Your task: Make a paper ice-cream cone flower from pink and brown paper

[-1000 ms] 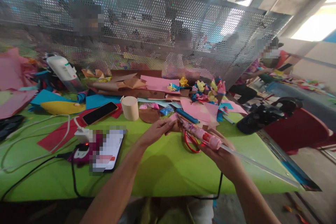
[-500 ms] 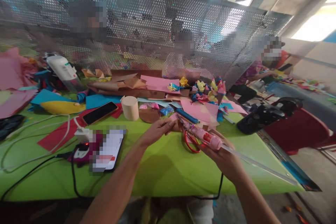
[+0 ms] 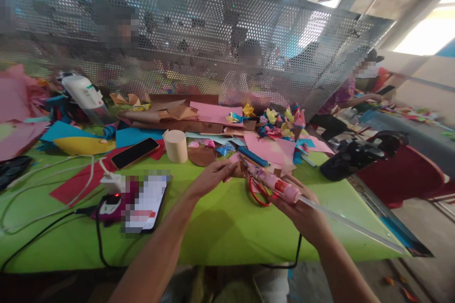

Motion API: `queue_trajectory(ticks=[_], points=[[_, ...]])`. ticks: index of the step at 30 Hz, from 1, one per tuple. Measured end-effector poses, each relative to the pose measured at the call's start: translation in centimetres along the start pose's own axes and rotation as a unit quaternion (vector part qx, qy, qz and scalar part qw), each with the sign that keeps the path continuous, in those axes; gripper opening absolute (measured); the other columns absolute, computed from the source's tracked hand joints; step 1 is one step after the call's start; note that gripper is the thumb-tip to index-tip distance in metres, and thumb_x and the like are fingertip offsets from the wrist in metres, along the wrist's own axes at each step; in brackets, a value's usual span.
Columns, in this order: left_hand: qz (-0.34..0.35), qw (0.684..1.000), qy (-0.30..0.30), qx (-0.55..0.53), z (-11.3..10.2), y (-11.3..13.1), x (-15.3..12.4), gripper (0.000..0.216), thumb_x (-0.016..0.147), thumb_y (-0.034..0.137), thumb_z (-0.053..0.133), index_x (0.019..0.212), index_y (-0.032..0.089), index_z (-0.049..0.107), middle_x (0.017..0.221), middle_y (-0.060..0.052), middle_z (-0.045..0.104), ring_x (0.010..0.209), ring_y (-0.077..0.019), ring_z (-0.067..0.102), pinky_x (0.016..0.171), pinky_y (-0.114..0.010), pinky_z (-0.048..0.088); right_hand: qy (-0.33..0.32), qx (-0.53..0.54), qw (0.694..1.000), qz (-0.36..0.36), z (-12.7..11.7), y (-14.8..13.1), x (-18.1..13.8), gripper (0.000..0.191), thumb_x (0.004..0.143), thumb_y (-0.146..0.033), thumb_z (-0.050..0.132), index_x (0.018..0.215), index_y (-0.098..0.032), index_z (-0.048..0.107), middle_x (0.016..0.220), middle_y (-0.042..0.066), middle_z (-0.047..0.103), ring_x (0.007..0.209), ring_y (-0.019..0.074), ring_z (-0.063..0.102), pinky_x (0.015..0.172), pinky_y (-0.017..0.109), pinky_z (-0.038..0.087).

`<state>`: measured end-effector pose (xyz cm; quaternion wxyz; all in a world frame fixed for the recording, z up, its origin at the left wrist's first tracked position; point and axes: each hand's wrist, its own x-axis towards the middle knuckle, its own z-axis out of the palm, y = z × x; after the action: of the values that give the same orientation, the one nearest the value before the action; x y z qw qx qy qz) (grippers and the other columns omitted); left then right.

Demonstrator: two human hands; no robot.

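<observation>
While clutching a pink glue gun (image 3: 275,183) with the fingers of the right hand (image 3: 302,210), just right of the frame's centre, pinching a small piece of paper (image 3: 239,169) near its front end with the fingers of the left hand (image 3: 213,179). Holding the gun aslant, with a long clear glue stick (image 3: 348,221) out of its back end toward the lower right. Just below the gun, on the green counter (image 3: 216,236), red-handled scissors (image 3: 251,192); to the left, a pale roll (image 3: 176,147) and, farther left, a black phone (image 3: 135,153).
</observation>
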<state>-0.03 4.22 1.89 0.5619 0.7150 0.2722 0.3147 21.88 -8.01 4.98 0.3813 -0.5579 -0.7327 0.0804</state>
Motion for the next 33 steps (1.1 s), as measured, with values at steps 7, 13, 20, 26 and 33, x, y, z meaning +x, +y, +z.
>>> queue_trajectory(ticks=[7, 13, 20, 26, 33], points=[[0.003, 1.000, 0.004, -0.003, -0.1, -0.1, 0.0, 0.059, 0.087, 0.072, 0.044, 0.070, 0.016, 0.054, 0.066, 0.001, 0.045, 0.064, -0.0117, 0.040, 0.058, -0.025, 0.031, -0.007, 0.000, 1.000, 0.008, 0.1, 0.4, -0.1, 0.022, 0.091, -0.039, 0.060, 0.078, -0.022, 0.063, 0.078, 0.003, 0.064, 0.070, 0.0184, 0.061, 0.062, 0.027, 0.047], [0.005, 1.000, 0.009, 0.001, -0.1, -0.2, 0.0, 0.057, 0.088, 0.069, 0.046, 0.071, 0.016, 0.054, 0.068, 0.001, 0.048, 0.065, -0.0115, 0.042, 0.060, -0.025, 0.033, -0.017, -0.008, 1.000, 0.013, -0.5, 0.0, -0.1, 0.025, 0.091, -0.042, 0.060, 0.078, -0.021, 0.065, 0.075, 0.003, 0.062, 0.065, 0.0175, 0.059, 0.059, 0.027, 0.046], [0.005, 1.000, 0.023, -0.002, -0.1, 0.4, -0.1, 0.054, 0.085, 0.069, 0.049, 0.075, 0.016, 0.057, 0.069, 0.001, 0.050, 0.066, -0.0118, 0.042, 0.061, -0.024, 0.034, -0.024, -0.010, 0.999, 0.024, -0.4, 0.4, -0.4, 0.026, 0.091, -0.045, 0.060, 0.079, -0.023, 0.069, 0.076, 0.004, 0.066, 0.074, 0.0208, 0.063, 0.062, 0.029, 0.049], [0.001, 1.000, 0.021, -0.006, -0.1, 0.8, -0.2, 0.053, 0.086, 0.067, 0.050, 0.075, 0.016, 0.057, 0.070, 0.001, 0.051, 0.067, -0.0119, 0.043, 0.063, -0.024, 0.035, -0.021, 0.012, 0.999, 0.036, -0.4, 0.3, -0.4, 0.025, 0.090, -0.044, 0.061, 0.087, -0.021, 0.072, 0.086, 0.006, 0.070, 0.079, 0.0219, 0.064, 0.067, 0.029, 0.051], [-0.011, 0.999, 0.043, -0.029, -0.2, 0.5, -0.2, 0.054, 0.082, 0.069, 0.055, 0.082, 0.015, 0.061, 0.072, 0.001, 0.052, 0.067, -0.0119, 0.043, 0.062, -0.024, 0.035, 0.008, 0.112, 0.988, 0.102, -0.5, 1.4, -1.4, 0.032, 0.085, -0.048, 0.066, 0.097, -0.019, 0.073, 0.083, 0.008, 0.071, 0.076, 0.0232, 0.065, 0.065, 0.032, 0.055]])
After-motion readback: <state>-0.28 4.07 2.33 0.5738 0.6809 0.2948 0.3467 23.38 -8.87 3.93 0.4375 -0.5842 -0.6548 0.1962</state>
